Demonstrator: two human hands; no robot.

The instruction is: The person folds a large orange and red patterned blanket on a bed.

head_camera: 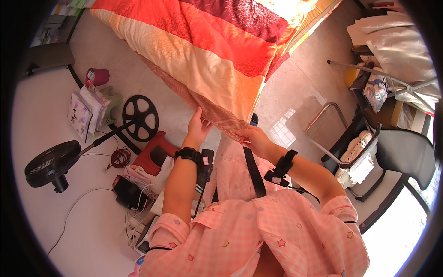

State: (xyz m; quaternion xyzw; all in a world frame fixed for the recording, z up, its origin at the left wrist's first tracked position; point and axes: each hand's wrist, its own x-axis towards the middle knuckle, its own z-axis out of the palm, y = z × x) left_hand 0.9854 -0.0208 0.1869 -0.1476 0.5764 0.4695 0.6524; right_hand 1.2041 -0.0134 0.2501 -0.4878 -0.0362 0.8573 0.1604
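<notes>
A striped blanket (207, 52) in red, cream, orange and dark maroon drapes over a bed, one corner hanging toward me. Its brownish patterned underside (193, 95) shows along the lower edge. My left hand (199, 128) grips that edge from below, its thumb on top and its fingers partly hidden beneath the cloth. Close to the corner, my right hand (255, 138) pinches the same edge between thumb and fingers. The hem between both hands is lifted in front of my legs. A black strapped device sits on each of my wrists.
At left stand a black pedestal fan (53, 166), a red plastic stool (155, 152), a coiled cable (120, 157) and a purple bin (98, 77). A metal-framed chair (360, 152) holding white cloth stands at right. The bed's woven mat edge (316, 20) shows at upper right.
</notes>
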